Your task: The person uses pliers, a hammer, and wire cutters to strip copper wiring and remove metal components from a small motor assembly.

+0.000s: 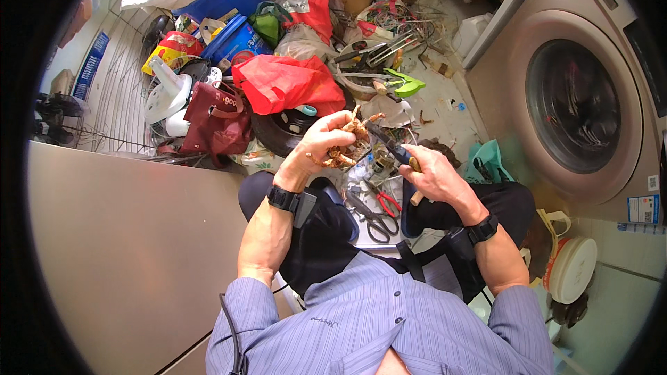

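Note:
My left hand (pixel 325 143) is closed around a copper-brown, twisted piece (pixel 360 127) with loose ends sticking out, perhaps a bundle of copper wire. In my right hand (pixel 438 175) is a dark, narrow tool (pixel 391 144) with light wood-coloured parts showing at the fist. Its far end points up and left, close to the twisted piece; whether they touch I cannot tell. Below the hands, between my feet, lie black-handled scissors (pixel 379 228) and red-handled pliers (pixel 387 203). Small metal scraps (pixel 382 161) are scattered under the twisted piece.
Ahead lie a red bag (pixel 288 83) on a black tyre-like ring (pixel 274 132), a maroon bag (pixel 215 118), blue tubs (pixel 236 42) and a pile of tools (pixel 379 59). A washing machine (pixel 556 97) stands right, a large flat panel (pixel 125 250) left. A white bucket (pixel 571 271) is at lower right.

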A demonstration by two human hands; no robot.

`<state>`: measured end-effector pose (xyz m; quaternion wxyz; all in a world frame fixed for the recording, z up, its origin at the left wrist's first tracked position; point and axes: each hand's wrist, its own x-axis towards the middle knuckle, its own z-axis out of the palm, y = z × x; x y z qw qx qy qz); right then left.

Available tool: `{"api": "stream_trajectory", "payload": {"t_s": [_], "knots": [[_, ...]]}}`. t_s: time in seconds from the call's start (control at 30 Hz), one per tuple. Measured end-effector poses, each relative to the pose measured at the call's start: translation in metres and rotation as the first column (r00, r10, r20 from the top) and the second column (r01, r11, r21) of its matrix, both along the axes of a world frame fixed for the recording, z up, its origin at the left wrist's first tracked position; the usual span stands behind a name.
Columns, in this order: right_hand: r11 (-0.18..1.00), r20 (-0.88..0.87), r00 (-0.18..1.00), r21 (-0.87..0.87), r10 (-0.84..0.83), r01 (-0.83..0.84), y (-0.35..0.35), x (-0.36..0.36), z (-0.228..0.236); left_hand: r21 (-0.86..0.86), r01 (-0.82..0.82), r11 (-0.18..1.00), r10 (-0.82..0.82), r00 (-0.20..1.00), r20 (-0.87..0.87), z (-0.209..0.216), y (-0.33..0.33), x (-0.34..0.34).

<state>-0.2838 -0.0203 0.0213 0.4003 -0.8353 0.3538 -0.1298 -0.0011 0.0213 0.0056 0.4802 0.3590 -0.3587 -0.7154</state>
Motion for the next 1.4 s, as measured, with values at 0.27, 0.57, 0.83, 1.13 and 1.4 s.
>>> {"api": "stream_trajectory", "payload": {"t_s": [0.27, 0.57, 0.83, 1.13, 1.4], "knots": [[0.997, -0.055, 0.998, 0.06, -0.035, 0.039, 0.002, 0.005, -0.003, 0.041, -0.033, 0.999, 0.032, 0.999, 0.014, 0.007, 0.0, -0.007], [0.792, -0.015, 0.998, 0.608, -0.069, 0.064, 0.003, 0.006, -0.018, 0.036, -0.106, 0.994, 0.104, 0.992, 0.065, 0.005, -0.004, -0.013], [0.83, 0.05, 0.986, -0.533, -0.161, 0.162, -0.013, 0.002, 0.003, 0.019, -0.249, 0.968, 0.25, 0.965, -0.077, -0.001, -0.008, -0.013], [0.932, 0.056, 0.998, -0.358, -0.041, 0.059, 0.0, 0.013, -0.015, 0.129, -0.321, 0.938, 0.329, 0.944, -0.039, -0.013, -0.01, -0.017], [0.887, 0.092, 0.995, -0.456, -0.042, 0.079, -0.004, 0.01, -0.024, 0.112, -0.307, 0.945, 0.301, 0.951, 0.063, -0.015, -0.007, -0.014]]}}
